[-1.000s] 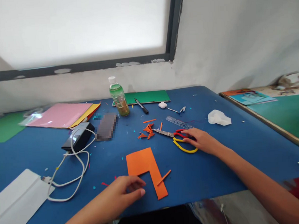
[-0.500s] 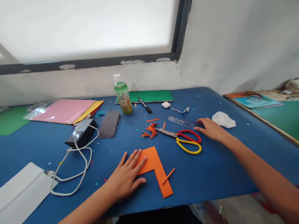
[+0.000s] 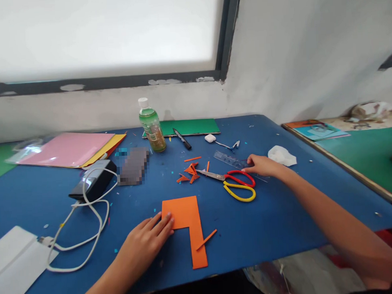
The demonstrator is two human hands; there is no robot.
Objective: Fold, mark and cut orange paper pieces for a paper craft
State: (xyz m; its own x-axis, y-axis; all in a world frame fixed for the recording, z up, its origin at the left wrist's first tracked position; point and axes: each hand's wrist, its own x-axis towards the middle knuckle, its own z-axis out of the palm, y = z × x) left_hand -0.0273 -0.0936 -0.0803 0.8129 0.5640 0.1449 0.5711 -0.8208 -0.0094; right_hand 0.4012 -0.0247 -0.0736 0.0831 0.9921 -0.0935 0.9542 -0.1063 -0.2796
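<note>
An L-shaped piece of orange paper (image 3: 181, 213) lies near the table's front edge. My left hand (image 3: 146, 240) rests beside it, stretched fingertips touching its left edge; the thumb is hidden. A thin orange strip (image 3: 206, 239) lies across the paper's lower arm. My right hand (image 3: 263, 165) is closed, thumb and fingers pinching a clear plastic ruler (image 3: 229, 158) that lies slanted on the table. Just left of that hand are scissors (image 3: 239, 186) with red and yellow handles, blades pointing at several orange paper scraps (image 3: 190, 171).
A green-topped bottle (image 3: 153, 131), a black marker (image 3: 182, 139) and a green board (image 3: 191, 127) stand or lie at the back. Left are a black box (image 3: 93, 182), a white cable (image 3: 99, 233) and a pixelated flat object (image 3: 134, 166). Crumpled white tissue (image 3: 281, 155) lies right.
My left hand has drawn back left, so more of the orange paper shows. My right hand has closed on the ruler. The view has shifted slightly right.
</note>
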